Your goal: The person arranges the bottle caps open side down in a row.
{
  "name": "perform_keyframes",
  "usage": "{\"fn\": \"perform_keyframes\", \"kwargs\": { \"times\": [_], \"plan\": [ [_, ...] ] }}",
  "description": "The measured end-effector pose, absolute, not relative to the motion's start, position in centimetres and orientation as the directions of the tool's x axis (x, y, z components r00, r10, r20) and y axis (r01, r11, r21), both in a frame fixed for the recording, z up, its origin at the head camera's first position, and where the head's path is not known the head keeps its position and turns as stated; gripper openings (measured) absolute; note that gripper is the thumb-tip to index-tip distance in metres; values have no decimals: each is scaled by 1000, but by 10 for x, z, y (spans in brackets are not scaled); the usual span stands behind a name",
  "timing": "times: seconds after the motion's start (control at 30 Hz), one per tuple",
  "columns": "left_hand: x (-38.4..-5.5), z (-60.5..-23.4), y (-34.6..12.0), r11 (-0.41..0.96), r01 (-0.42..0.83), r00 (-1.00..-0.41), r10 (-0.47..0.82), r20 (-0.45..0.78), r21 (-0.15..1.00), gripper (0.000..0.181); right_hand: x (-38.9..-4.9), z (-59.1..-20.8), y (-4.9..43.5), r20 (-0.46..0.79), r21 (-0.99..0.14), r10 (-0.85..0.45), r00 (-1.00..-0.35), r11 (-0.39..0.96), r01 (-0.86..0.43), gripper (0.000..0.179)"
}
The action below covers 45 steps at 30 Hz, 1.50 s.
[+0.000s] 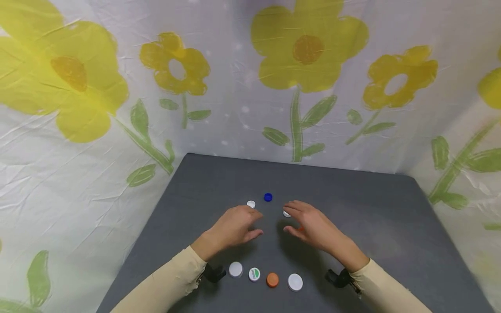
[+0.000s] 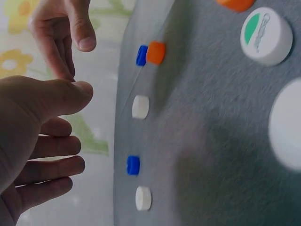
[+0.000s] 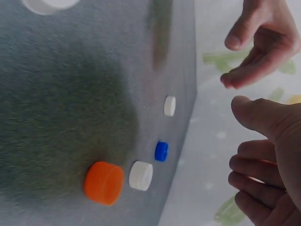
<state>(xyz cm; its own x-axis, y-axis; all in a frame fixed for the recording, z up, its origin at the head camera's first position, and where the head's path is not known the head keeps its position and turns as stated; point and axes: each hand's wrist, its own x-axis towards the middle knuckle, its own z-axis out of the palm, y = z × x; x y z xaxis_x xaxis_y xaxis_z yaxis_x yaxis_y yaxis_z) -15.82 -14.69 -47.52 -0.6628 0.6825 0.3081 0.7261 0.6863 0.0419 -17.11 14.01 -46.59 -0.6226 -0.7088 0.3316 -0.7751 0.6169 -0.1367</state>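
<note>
My left hand [image 1: 236, 226] hovers over the grey table with loosely bent fingers and holds nothing. Below and behind its fingertips lies a small white cap [image 1: 251, 204], and a blue cap [image 1: 268, 197] is a little farther off. Opposite, my right hand [image 1: 313, 226] hangs in the air, thumb apart from the fingers, also holding nothing. It partly covers a white cap [image 1: 287, 214] and an orange cap [image 1: 301, 229] in the head view. The right wrist view shows that orange cap [image 3: 104, 183] and white cap [image 3: 141, 175] whole. Both hands face each other with a gap between them.
Nearer the body, a row holds a white cap [image 1: 235, 269], a white cap with a green print [image 1: 254, 274], an orange cap [image 1: 272, 280] and a larger white cap [image 1: 295, 282]. A flower-printed curtain [image 1: 235, 130] surrounds the grey table [image 1: 391, 243].
</note>
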Motion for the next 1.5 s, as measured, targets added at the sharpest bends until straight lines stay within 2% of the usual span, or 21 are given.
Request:
{"fn": "perform_keyframes", "kwargs": {
  "times": [0.53, 1.03, 1.27, 1.5],
  "plan": [
    [-186, -469, -176, 811, 579, -796, 542, 269, 79, 44, -209, -457, 88, 264, -226, -672, -691, 654, -722, 48],
    [-205, -478, -177, 860, 495, -852, 453, 261, 123, 43, -243, -479, 57, 209, -317, -658, -723, 654, -687, 45],
    [-215, -491, -173, 885, 439, -891, 407, 199, 153, 43, -250, -493, 47, 206, -304, -683, -701, 636, -709, 42],
    [-220, -507, -172, 884, 431, -895, 392, 212, 184, 36, -256, -507, 40, 238, -243, -700, -673, 628, -739, 31]
  ]
}}
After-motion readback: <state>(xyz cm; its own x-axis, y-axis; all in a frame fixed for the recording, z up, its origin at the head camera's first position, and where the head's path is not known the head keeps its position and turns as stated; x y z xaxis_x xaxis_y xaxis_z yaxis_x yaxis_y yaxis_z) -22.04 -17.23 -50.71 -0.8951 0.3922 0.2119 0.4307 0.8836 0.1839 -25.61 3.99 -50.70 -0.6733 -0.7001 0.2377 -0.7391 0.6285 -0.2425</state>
